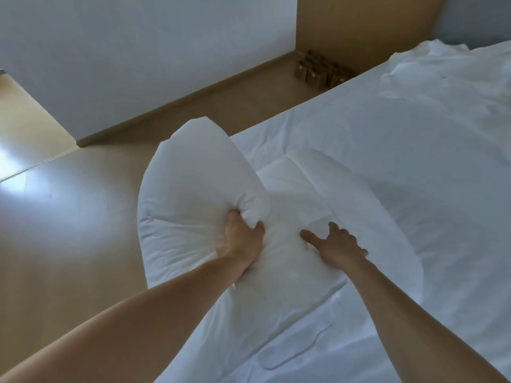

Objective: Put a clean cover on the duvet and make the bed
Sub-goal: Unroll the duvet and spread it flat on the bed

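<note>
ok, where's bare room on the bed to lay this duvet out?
Bare sheet mid-bed, between the folded duvet and the rumpled white fabric at the far end; also the sheet right of the duvet. Near corner is crowded: duvet piled there, left hand gripping a bunch of it, right hand resting on it.

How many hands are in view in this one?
2. The left hand grips a bunched fold of the duvet; the right hand rests spread on the duvet, further right.
</note>
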Motion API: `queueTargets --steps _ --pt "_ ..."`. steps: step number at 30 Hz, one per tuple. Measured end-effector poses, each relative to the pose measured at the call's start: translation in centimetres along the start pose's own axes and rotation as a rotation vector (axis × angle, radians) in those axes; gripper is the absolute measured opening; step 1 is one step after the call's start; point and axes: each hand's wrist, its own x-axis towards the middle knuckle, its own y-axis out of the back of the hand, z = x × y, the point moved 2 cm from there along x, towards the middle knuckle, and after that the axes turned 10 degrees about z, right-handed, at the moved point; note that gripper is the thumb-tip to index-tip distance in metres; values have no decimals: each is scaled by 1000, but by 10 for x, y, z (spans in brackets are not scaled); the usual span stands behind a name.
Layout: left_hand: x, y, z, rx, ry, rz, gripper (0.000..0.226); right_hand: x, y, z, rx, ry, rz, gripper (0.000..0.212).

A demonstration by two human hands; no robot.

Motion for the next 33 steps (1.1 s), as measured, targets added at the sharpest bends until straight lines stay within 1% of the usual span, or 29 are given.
queueTargets --steps 3,8,13,16,17,19,20,21,23,24,26,28,30,31,33 --pt "2 -27 10 36 -5 -1 44 44 8 40 -22 -30 38 112" --pt "11 -63 23 80 -31 14 41 99 13 91 -44 -108 132 128" --pt "15 -83 32 131 -67 27 42 120 2 108 -41 -147 113 146" --pt "16 -88 29 148 -71 29 40 134 -7 119 2 -157 94 150" --pt "17 -88 27 151 -75 28 40 139 -14 124 72 -171 70 150" --pt "19 -88 26 155 -83 29 38 140 -29 127 320 -204 -26 147" --pt "20 -87 25 158 -87 29 37 136 -34 125 430 -208 -78 139" --pt "21 -85 24 163 -92 29 36 130 -37 122 530 -210 -129 124" --pt "21 -80 21 164 -93 26 36 119 -39 118 660 -241 -215 86" --pt "21 -76 18 157 -88 24 36 114 -37 116 691 -263 -250 75" --pt "18 -68 11 143 -74 17 36 104 -31 109 691 -268 -309 66" --pt "13 -60 4 117 -57 8 36 98 -31 104 623 -254 -331 64" --pt "9 -53 -1 85 -47 8 38 93 -32 99 566 -249 -327 67" --pt "9 -50 -3 74 -50 11 39 92 -33 98 545 -240 -297 75" --pt "12 -46 -5 57 -61 19 39 98 -39 100 479 -215 -214 106"
